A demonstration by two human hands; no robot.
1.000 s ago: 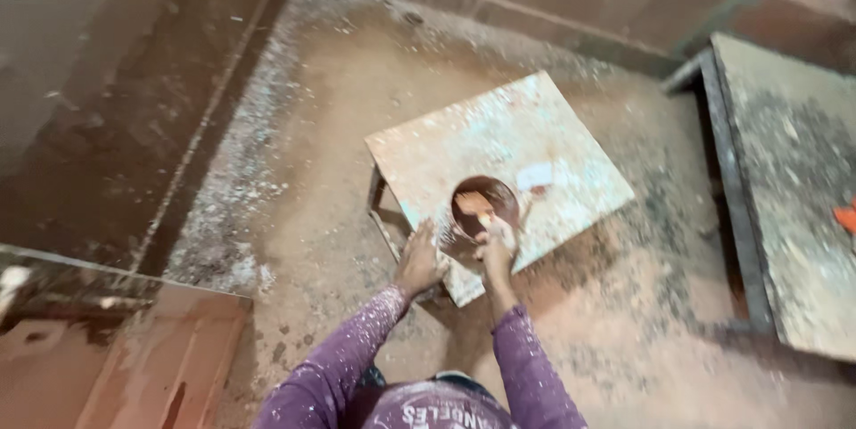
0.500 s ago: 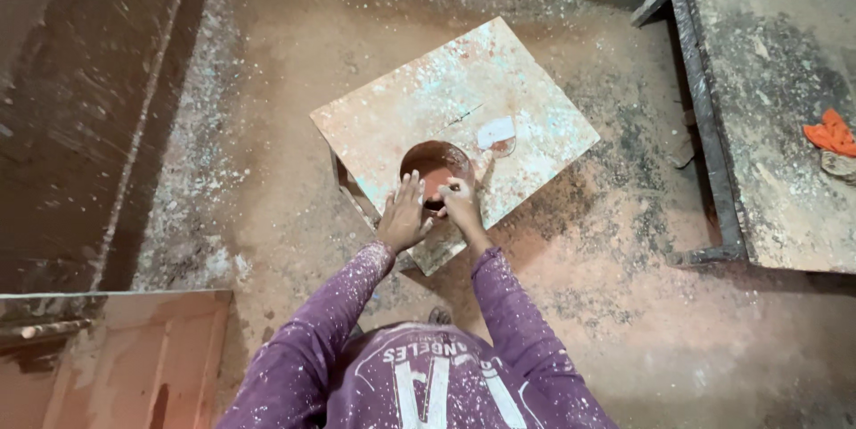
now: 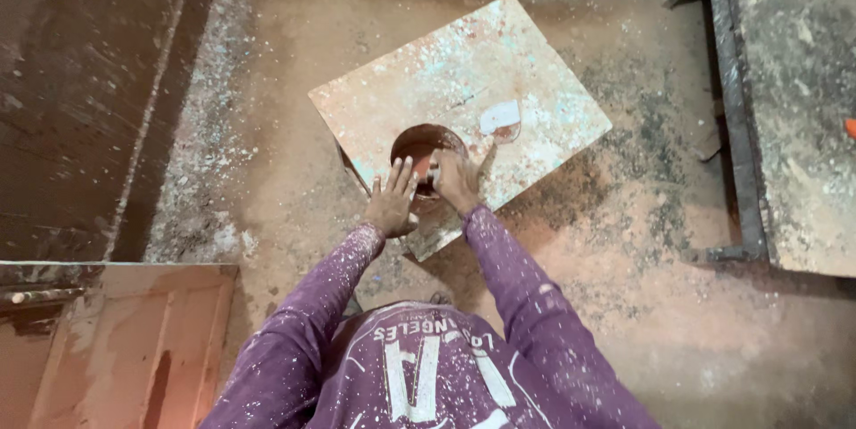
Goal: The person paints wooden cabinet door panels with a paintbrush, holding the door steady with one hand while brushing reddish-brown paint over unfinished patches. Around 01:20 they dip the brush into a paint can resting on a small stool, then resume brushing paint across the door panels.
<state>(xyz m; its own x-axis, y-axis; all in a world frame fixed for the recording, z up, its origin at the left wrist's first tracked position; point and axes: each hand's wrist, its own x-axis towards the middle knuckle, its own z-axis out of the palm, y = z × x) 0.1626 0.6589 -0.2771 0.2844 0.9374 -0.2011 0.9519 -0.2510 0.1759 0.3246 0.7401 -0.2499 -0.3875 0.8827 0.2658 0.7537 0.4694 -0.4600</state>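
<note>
While I lean over the stool (image 3: 464,81), both my hands sit at the can (image 3: 424,151). Going left to right: dark wall (image 3: 80,99) at 9 o'clock, speckled with pale flecks. Panelled reddish door (image 3: 125,340) lies flat at 8 o'clock, dusty. Floor (image 3: 276,108) is red-brown dirt with white chips, thickest along the wall's foot.

My left hand (image 3: 392,202) is at the can's 7 o'clock, flat and spread, fingers (image 3: 403,177) pointing up at the rim, touching its near edge; palm down, gripping nothing that I can see. Can is round, rusty, open top, reddish stuff inside; it stands on the stool's near half, close to the front edge. Stool top is square, turned diamond-wise, paint-splashed pale green and tan, dark legs showing below at its 7 o'clock.

My right hand (image 3: 456,181) is at the can's 5 o'clock, curled, knuckles up, closed round a small pale thing (image 3: 434,177) at the rim; can't tell what it is. White scrap (image 3: 500,116) lies on the stool at the can's 2 o'clock, near, not touching. Both sleeves purple, paint-flecked.

Bench (image 3: 794,99) at 3 o'clock, dark frame, grey gritty top, well apart from the stool. Orange bit (image 3: 850,127) at its right edge, cut off.
</note>
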